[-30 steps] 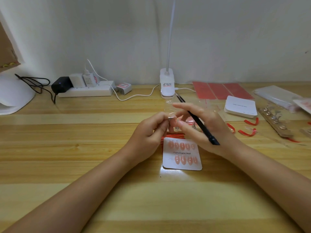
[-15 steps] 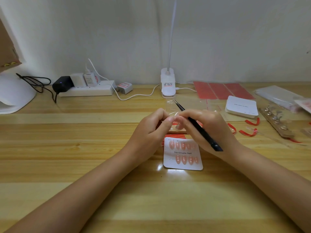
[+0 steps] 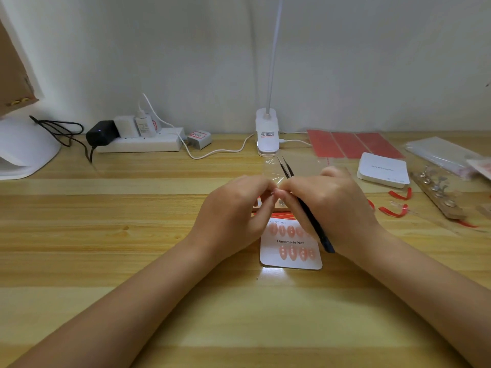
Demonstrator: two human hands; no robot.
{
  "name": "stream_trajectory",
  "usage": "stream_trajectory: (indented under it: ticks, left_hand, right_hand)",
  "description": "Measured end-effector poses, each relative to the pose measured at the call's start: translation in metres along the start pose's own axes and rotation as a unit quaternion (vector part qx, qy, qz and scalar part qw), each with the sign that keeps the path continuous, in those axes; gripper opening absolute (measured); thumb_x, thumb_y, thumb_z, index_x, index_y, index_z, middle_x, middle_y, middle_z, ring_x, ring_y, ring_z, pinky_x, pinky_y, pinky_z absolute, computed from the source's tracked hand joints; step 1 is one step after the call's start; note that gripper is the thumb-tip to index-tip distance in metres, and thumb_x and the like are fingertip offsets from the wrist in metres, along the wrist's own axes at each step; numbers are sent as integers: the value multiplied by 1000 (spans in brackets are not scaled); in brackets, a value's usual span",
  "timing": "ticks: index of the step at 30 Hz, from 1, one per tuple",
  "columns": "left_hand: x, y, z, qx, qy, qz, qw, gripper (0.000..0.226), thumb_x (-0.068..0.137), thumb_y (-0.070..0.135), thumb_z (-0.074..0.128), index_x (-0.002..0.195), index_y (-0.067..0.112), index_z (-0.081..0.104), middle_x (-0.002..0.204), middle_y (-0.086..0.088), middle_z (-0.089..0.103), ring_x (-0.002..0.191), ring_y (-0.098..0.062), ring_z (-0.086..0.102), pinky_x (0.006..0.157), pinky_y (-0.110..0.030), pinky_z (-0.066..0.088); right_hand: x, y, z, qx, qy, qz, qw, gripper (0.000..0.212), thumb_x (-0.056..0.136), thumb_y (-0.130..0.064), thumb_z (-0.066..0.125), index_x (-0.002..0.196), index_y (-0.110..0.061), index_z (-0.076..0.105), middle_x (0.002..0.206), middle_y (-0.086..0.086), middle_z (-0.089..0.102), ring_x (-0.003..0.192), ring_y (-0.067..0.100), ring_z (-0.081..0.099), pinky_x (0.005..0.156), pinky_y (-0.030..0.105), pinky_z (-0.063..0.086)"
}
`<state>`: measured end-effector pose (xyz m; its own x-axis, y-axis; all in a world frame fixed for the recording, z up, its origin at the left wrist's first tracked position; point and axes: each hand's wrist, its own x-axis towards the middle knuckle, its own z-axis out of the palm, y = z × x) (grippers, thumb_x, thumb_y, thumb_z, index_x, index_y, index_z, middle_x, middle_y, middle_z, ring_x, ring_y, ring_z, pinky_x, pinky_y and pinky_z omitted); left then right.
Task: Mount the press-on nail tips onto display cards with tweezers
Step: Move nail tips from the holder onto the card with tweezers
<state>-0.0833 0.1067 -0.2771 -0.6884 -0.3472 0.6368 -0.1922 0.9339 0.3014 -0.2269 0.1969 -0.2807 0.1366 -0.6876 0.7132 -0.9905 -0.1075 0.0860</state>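
Just below both hands' fingertips, display card point(image 3: 291, 251), tweezers point(image 3: 305, 208) in right hand point(image 3: 329, 205)

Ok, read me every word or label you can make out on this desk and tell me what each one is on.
"Handmade Nail": white display card with pink nail tips.
Small print along that card's top edge: blurred, unreadable.
Label on the white clip lamp base: too small.
Print on the white rounded card stack: too faint.
Red-bordered label on the small grey box: unreadable.
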Motion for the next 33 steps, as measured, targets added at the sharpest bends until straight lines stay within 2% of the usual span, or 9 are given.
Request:
stream_trajectory:
  ticks: [5,8,12,14,17,22,26,30,33]
  left_hand:
    - [-1,-1,-1,-5,-21,-4,1000,18,87,16,50,87,7,66,73,-1,63,64,-18,53,54,-34,43]
    - [-2,1,-1,34,-25,3,999,20,87,14,49,83,4,66,69,-6,64,60,-24,54,50,-31,40]
    - [-2,11,1,69,-19,-44,996,23,84,19,47,64,8,54,55,-6,56,49,-24,37,46,-25,23]
    - [0,15,-1,82,-15,-54,995,26,82,21,47,58,13,41,49,1,43,47,-22,29,41,-25,14]
    - [2,18,-8,93,-26,-59,994,29,81,24,46,57,15,31,45,6,21,46,-23,25,41,-21,9]
    - [11,28,-10,122,-43,-78,989,31,75,34,35,52,17,25,45,4,24,48,-24,28,43,-24,12]
    - [14,23,-14,100,-17,-83,991,29,77,32,39,55,15,34,47,2,31,52,-28,35,42,-25,16]
    - [17,21,-11,86,-4,-98,991,33,83,18,52,55,14,34,48,2,34,53,-27,34,44,-32,15]
    - [25,-24,-40,116,83,-177,974,31,89,12,47,59,13,41,52,0,37,56,-30,38,53,-37,14]
  right_hand:
    - [0,0,-2,-3,14,-22,1000,27,94,-22,50,81,-8,69,62,0,65,50,20,58,58,36,44]
    - [0,-3,0,-31,31,-19,999,24,90,-18,54,73,-9,67,55,-1,61,47,21,55,56,35,43]
    - [2,-4,3,-69,43,-14,997,29,87,-16,52,59,-10,59,46,0,51,41,24,46,54,31,36]
    - [2,-4,2,-60,47,-19,997,32,87,-16,50,56,-9,55,44,1,48,39,25,42,53,31,34]
    - [1,-3,0,-15,54,-19,998,33,87,-15,48,55,-7,53,45,2,47,39,24,38,52,32,35]
    - [3,1,-3,38,53,-36,997,30,86,-8,51,56,-4,51,46,3,44,40,23,35,55,35,32]
    - [6,1,-1,59,52,-33,996,29,82,-2,61,55,-2,51,45,2,41,40,20,31,57,32,28]
    - [8,-1,5,85,75,-19,993,31,83,-2,54,53,-3,49,43,3,40,39,20,27,58,30,29]
    - [-5,0,0,102,93,-33,990,30,81,-1,53,51,-5,48,43,2,42,38,17,31,60,27,33]
